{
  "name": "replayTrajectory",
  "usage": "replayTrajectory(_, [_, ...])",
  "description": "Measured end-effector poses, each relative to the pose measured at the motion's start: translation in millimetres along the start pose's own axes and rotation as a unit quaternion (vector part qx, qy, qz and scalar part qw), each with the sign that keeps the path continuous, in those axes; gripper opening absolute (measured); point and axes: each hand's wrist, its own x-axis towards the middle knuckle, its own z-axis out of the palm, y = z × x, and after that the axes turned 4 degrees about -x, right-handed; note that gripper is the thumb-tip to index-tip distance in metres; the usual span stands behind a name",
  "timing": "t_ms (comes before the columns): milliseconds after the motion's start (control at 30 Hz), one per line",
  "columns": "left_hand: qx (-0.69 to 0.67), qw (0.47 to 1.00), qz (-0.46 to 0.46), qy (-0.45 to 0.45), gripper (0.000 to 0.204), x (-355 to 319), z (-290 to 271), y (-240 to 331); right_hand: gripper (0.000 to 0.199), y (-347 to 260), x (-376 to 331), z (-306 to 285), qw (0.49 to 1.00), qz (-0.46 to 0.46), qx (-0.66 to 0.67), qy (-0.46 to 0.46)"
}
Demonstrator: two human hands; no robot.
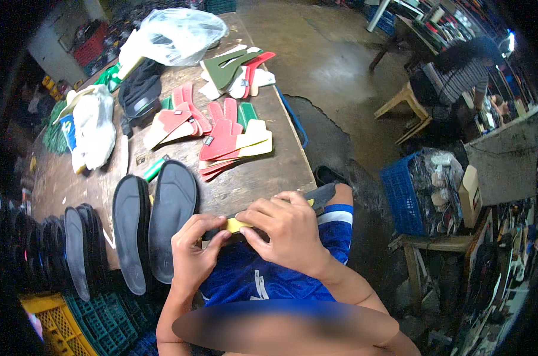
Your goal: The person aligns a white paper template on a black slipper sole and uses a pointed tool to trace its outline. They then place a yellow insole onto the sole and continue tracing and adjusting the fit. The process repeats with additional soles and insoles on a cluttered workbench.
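Above my lap at the table's near edge, both hands hold a dark shoe sole (322,194) edge-on; its tip sticks out to the right past my right hand. A yellow piece (235,226) shows on it between my hands. My left hand (196,242) pinches the left end with thumb and fingers. My right hand (281,228) is closed over the sole, its thumb below the yellow piece. My fingers hide most of the sole. Left of my hands stand dark soles (174,216) and a stack of similar soles (129,231).
Red and yellow cut pieces (224,145) lie on the wooden table (254,199), with green and red ones (230,68) farther back. Clear plastic bags (183,35) sit at the far end. On the right are a blue crate (402,193) and a seated person (462,77). Crates (105,317) stand lower left.
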Motion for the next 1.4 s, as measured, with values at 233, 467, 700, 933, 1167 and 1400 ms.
replayTrajectory(233, [0.011, 0.999, -0.032, -0.038, 0.016, 1.5, -7.9, 4.3, 0.019, -3.3, 1.9, 0.1, 1.0, 0.011, -0.018, -0.004])
replayTrajectory(467, [-0.106, 0.987, 0.02, 0.118, 0.053, -18.7, -24.1, -7.1, 0.017, -9.5, 8.6, -3.1, 0.999, 0.029, -0.028, -0.004])
replayTrajectory(700, [-0.177, 0.966, 0.104, 0.154, 0.048, -20.1, 2.0, -31.5, 0.027, -8.7, 10.3, -3.5, 0.998, -0.006, -0.067, -0.021])
replayTrajectory(933, [-0.079, 0.982, 0.125, 0.119, 0.05, -13.7, 0.2, -27.3, 0.029, -7.9, 10.0, -1.9, 0.997, -0.012, -0.073, -0.02])
replayTrajectory(1167, [-0.035, 0.984, 0.145, 0.097, 0.049, -8.7, -1.8, -24.1, 0.03, -9.2, 11.4, -1.2, 0.998, 0.002, -0.064, -0.026])
replayTrajectory(1400, [-0.04, 0.983, 0.15, 0.097, 0.04, -9.5, -3.8, -23.6, 0.03, -8.6, 11.6, 0.0, 0.997, -0.003, -0.071, -0.023])
